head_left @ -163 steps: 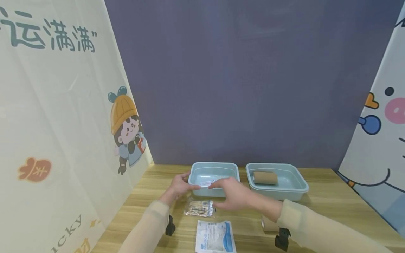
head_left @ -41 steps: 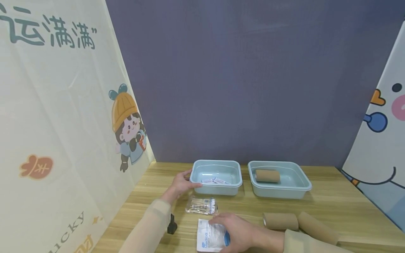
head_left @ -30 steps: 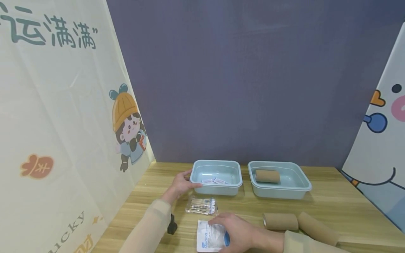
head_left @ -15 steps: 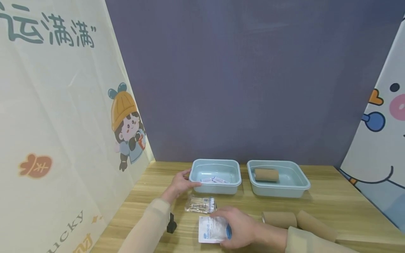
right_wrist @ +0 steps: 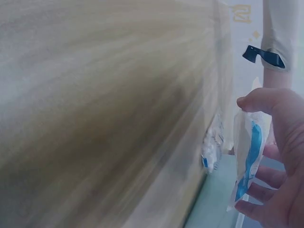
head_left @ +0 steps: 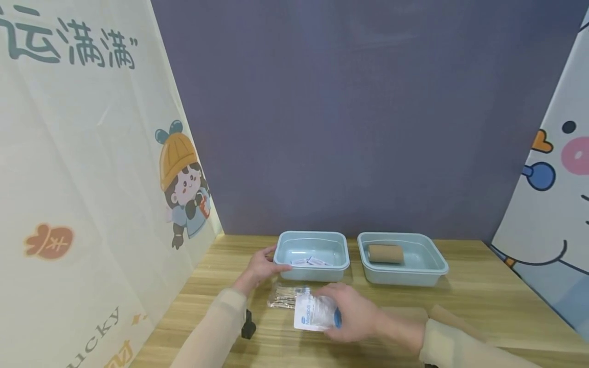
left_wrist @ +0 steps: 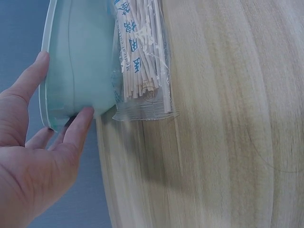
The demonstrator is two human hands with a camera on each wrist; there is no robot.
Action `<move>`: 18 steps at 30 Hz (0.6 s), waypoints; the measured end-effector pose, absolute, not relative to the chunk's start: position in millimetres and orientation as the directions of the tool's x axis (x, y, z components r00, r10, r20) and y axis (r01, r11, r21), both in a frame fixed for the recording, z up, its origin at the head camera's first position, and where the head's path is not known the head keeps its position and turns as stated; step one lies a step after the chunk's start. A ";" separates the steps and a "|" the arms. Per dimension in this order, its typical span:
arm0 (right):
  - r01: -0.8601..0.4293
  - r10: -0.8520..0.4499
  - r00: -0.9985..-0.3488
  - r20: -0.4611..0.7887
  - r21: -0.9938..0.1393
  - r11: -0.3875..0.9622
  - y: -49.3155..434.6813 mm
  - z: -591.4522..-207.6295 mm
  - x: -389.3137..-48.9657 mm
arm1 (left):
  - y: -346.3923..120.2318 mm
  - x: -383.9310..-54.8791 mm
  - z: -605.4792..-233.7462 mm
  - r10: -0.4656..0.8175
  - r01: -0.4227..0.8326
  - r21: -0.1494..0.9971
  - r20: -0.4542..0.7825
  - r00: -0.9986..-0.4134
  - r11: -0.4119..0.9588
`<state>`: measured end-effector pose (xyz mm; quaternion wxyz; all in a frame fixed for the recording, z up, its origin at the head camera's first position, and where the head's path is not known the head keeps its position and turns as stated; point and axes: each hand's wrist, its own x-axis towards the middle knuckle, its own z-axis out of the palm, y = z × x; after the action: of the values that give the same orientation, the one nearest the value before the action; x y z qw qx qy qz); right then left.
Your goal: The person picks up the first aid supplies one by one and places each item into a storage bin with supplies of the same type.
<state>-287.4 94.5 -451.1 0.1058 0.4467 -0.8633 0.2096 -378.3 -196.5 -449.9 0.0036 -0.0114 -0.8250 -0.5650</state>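
Pinching one white packet (head_left: 314,313), lettered "Medical", the right hand (head_left: 352,313) held it clear of the wooden table (head_left: 285,352), thumb opposite fingers, before the left tub (head_left: 314,275). The left hand (head_left: 259,267), partly spread, gripped that tub's corner. Contents: small printed sachets (head_left: 310,261). Right tub (head_left: 405,278): contained one brown roll (head_left: 385,254).

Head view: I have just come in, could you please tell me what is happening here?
A person works at a wooden table. The right hand holds a white-and-blue packet up off the surface, near a bag of cotton swabs. The left hand grips the left end of the left tub, in which small white sachets lie. The right tub holds one brown roll; two more rolls lie on the table, partly hidden by the right arm.
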 end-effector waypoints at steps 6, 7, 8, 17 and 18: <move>-0.791 -0.694 -0.608 0.385 -0.225 0.568 99.4 -437.8 -292.8 | -196.9 -378.6 -448.1 0.013 0.023 0.935 0.019 -1.000 0.355; -0.789 -0.688 -0.609 0.394 -0.216 0.575 100.0 -436.0 -293.8 | -196.9 -378.6 -448.0 0.015 0.023 0.935 0.019 -1.000 0.355; -0.788 -0.683 -0.609 0.404 -0.211 0.578 100.6 -434.2 -294.8 | -196.9 -378.4 -447.9 0.018 0.023 0.935 0.018 -1.000 0.355; -0.761 -0.644 -0.637 0.425 -0.209 0.614 103.7 -414.7 -304.1 | -196.5 -377.9 -450.3 0.022 0.024 0.937 0.017 -1.000 0.347; -0.756 -0.640 -0.643 0.421 -0.219 0.617 103.9 -412.5 -305.7 | -196.2 -378.0 -450.4 0.020 0.024 0.937 0.018 -1.000 0.347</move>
<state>-305.7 103.9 -412.5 0.1524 0.3939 -0.8861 0.1912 -378.0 -196.2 -450.4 0.0018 -0.0134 -0.8208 -0.5710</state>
